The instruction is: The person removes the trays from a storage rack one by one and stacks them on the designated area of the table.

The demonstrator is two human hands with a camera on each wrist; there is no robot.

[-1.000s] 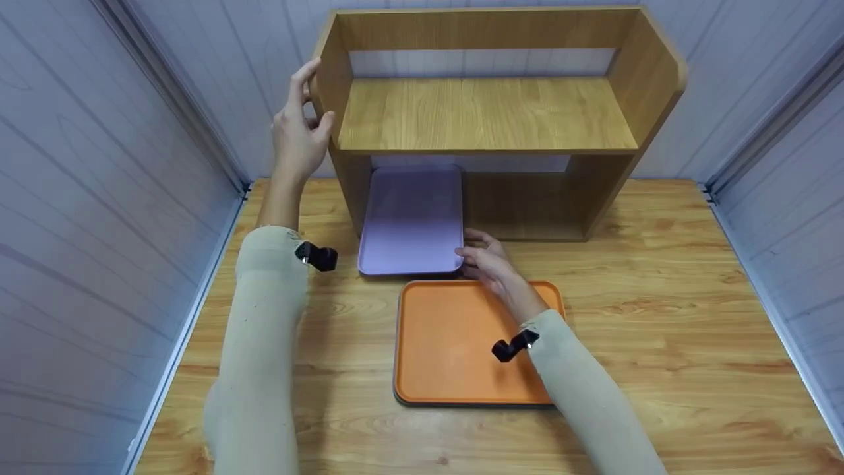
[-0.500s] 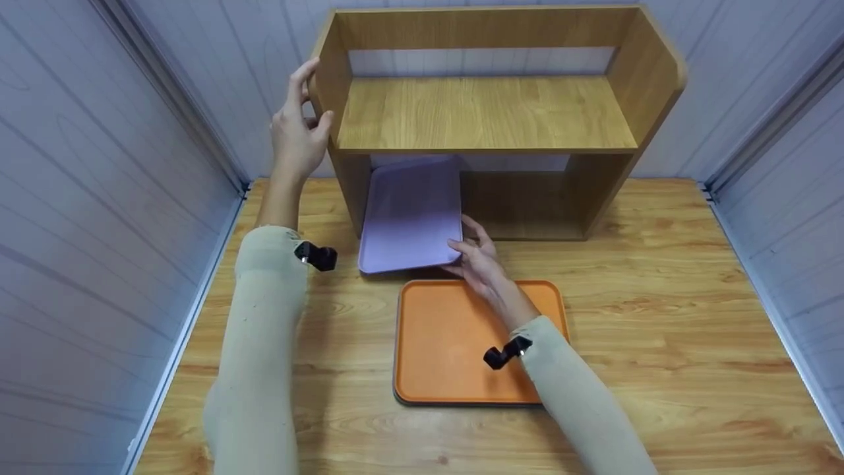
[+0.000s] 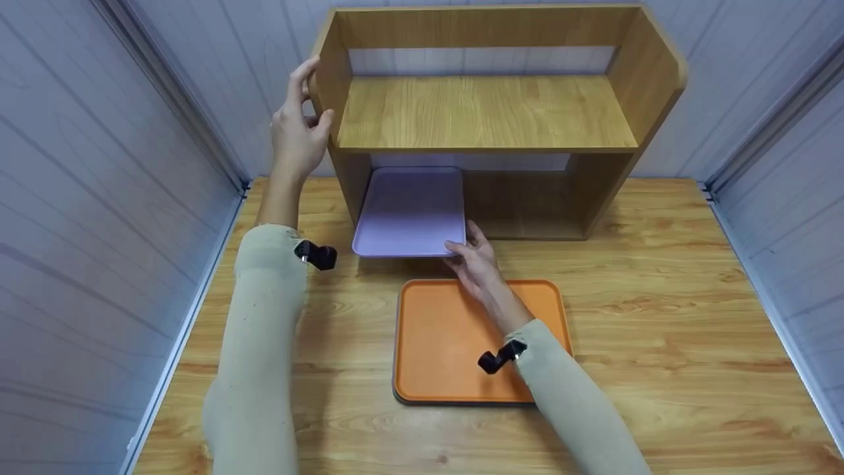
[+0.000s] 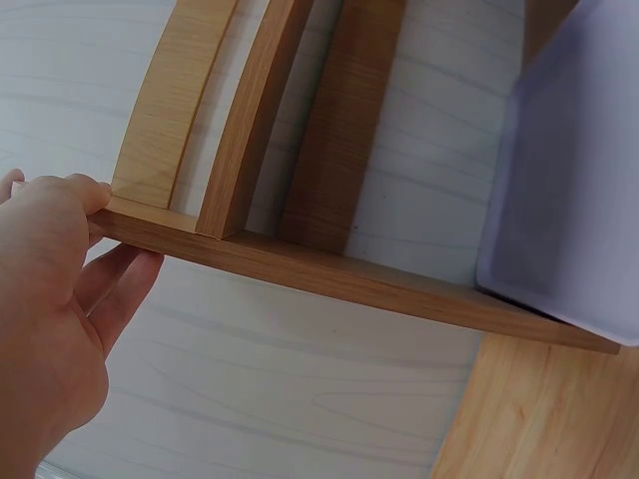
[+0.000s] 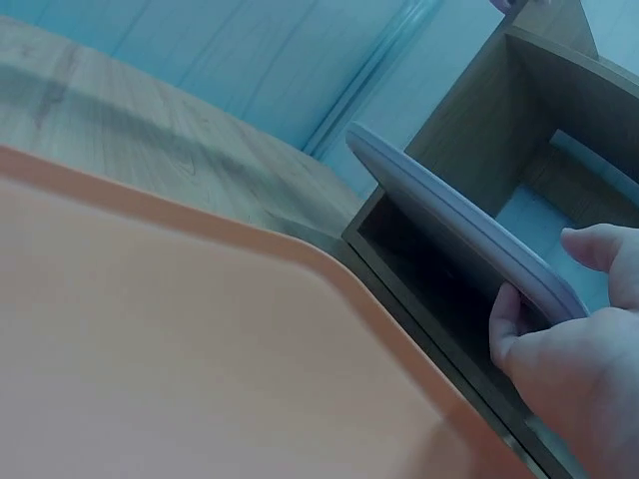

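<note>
Lilac tray (image 3: 409,211) raised; wrist view shows right hand (image 5: 574,344) apparently pinching corner.

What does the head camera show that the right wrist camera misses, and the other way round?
Only the head view shows the left hand gripping the side panel of the wooden two-tier shelf, and the whole wooden table. Only the right wrist view shows the lilac plastic tray edge-on, tilted. Both show the right hand holding that tray, and the flat orange tray.
</note>
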